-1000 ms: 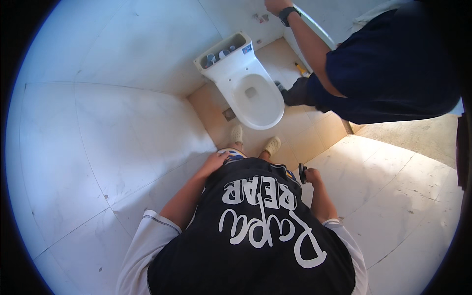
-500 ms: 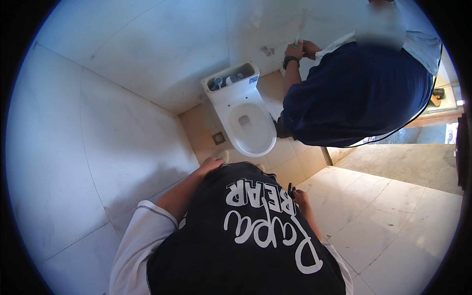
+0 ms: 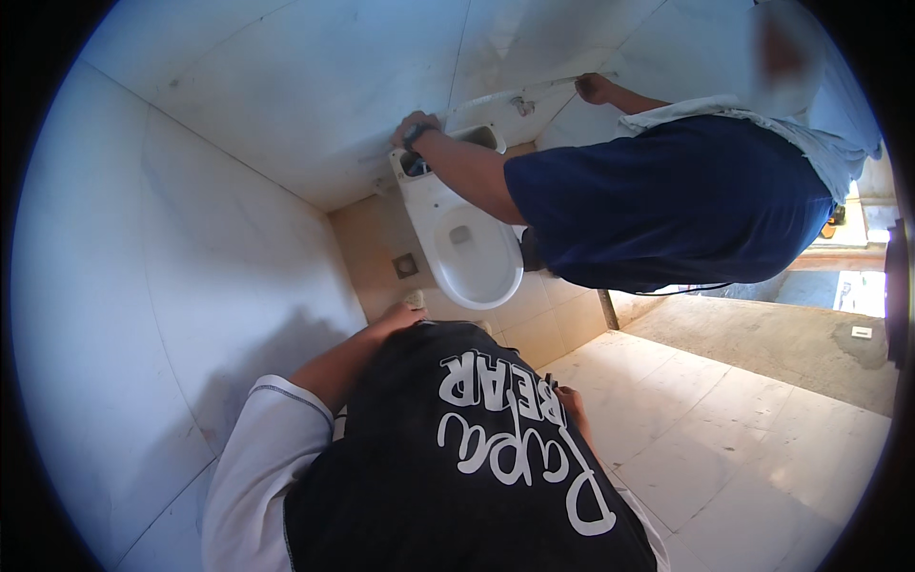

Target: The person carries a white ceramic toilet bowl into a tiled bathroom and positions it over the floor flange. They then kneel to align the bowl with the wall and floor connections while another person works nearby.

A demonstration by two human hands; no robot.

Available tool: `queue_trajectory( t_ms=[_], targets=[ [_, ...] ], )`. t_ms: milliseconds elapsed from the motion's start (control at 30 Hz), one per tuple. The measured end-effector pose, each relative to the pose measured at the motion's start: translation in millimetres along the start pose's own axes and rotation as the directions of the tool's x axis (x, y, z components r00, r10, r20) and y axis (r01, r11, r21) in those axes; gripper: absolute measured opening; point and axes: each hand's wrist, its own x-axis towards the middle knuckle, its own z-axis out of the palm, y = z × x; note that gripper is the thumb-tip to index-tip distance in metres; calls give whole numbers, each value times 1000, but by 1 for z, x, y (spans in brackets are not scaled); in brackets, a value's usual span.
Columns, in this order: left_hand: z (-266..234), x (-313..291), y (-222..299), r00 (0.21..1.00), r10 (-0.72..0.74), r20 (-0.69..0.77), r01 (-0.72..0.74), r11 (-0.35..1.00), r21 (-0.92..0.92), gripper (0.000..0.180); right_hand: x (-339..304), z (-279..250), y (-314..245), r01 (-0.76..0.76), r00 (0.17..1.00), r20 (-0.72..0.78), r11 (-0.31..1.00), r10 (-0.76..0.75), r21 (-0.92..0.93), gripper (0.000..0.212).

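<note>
My left hand (image 3: 402, 316) rests by the hem of my black shirt (image 3: 381, 410); its fingers are mostly hidden. At my right side, partly behind the shirt, my right hand (image 3: 572, 405) is closed around a small dark object (image 3: 551, 381) that I cannot make out. Ahead stands a white toilet (image 3: 503, 276) with its cistern lid off. A co-worker's hand (image 3: 416, 126) with a dark wristband reaches over the cistern (image 3: 491, 136) to the wall. The co-worker's other hand (image 3: 593, 89) holds one end of a long pale strip or tube (image 3: 515, 95).
The co-worker, in dark blue shorts (image 3: 667, 205), stands right of the toilet. A metal valve (image 3: 522, 106) sticks out of the tiled wall. A square floor drain (image 3: 405, 265) lies left of the bowl. A grey ledge (image 3: 743, 329) and a bright opening are at the right.
The co-worker has stretched one arm left across the cistern and spread both hands apart, with the pale strip drawn out along the wall. My right hand has sunk further behind my shirt.
</note>
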Motion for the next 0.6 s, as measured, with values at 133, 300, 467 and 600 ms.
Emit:
queue_trajectory(
  t_ms=[133, 300, 467, 600],
  targets=[
    [5, 1, -1, 1000, 14, 16, -13, 999, -33, 55, -10, -6, -9, 12, 1000, 9, 1000, -12, 29, 29],
    [15, -1, -5, 997, -76, 24, 77, 995, -63, 54, -21, -11, -8, 21, 1000, 0, 1000, -21, 21, 29],
    [25, -3, -13, 997, -68, -45, 63, 992, -108, 51, -23, -17, -2, 6, 1000, -23, 1000, -7, -31, 30],
    [29, 1, -20, 995, -91, -35, 84, 982, -171, 44, -24, -24, 1, -13, 999, -50, 999, 11, -37, 30]
  ],
)
